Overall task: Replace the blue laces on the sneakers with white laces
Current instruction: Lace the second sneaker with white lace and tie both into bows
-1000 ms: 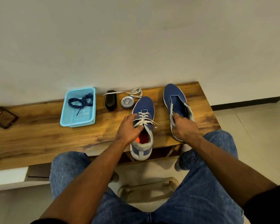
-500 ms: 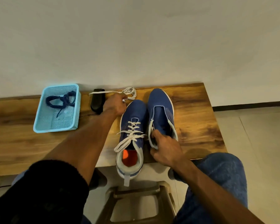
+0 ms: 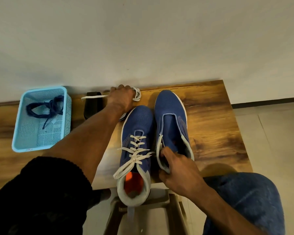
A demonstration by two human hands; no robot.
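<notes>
At the top centre of the frame, the left hand rests on the loose white lace at the desk's back edge, its fingers apparently curled around it. The right hand grips the collar of the unlaced sneaker. Just left stands the white-laced sneaker. A blue lace lies in the basket, centre left.

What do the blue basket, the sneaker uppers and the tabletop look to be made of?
Blue basket: apparently moulded plastic, slightly glossy, with walls and floor perforated in a fine grid.
Laced sneaker and unlaced sneaker: knit or mesh fabric, matte, with tiny holes across the toe.
Tabletop: wood or a wood-look laminate, showing streaky brown grain and a soft sheen.
</notes>
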